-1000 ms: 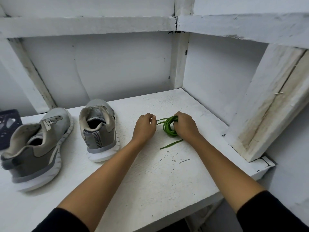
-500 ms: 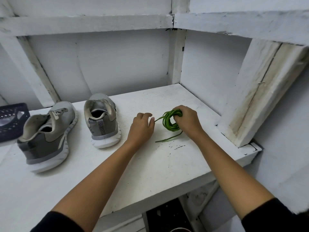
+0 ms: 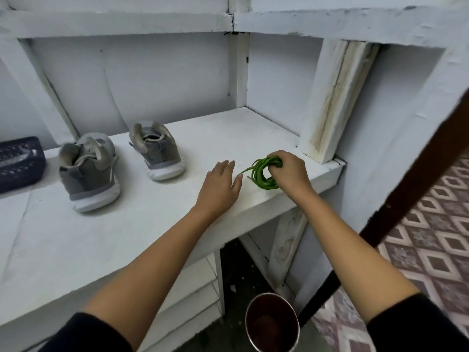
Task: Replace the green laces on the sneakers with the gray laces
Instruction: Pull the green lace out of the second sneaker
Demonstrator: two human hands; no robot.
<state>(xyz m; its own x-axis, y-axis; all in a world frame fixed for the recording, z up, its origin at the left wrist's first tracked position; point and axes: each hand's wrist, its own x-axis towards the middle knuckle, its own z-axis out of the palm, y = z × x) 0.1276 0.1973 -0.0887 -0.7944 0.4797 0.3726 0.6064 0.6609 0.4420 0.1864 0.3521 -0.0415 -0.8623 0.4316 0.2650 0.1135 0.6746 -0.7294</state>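
My right hand (image 3: 291, 172) grips a coiled bundle of green laces (image 3: 262, 174) near the right end of the white shelf (image 3: 152, 224). My left hand (image 3: 220, 184) rests flat on the shelf just left of the coil, fingers straight. Two grey sneakers stand further left, heels toward me: one (image 3: 88, 171) nearer, the other (image 3: 156, 149) behind it to the right. Whether they carry laces cannot be seen from here.
A dark blue perforated basket (image 3: 19, 163) sits at the shelf's far left. A white post (image 3: 330, 102) rises right behind my right hand. Below the shelf edge stands a metal cup (image 3: 271, 323). A dark wooden bar (image 3: 406, 194) crosses the right side over patterned floor tiles.
My left hand let go of the lace end and flattened onto the shelf. The right hand keeps hold of the coil. The view pulled back and tilted down, showing the shelf edge and floor.
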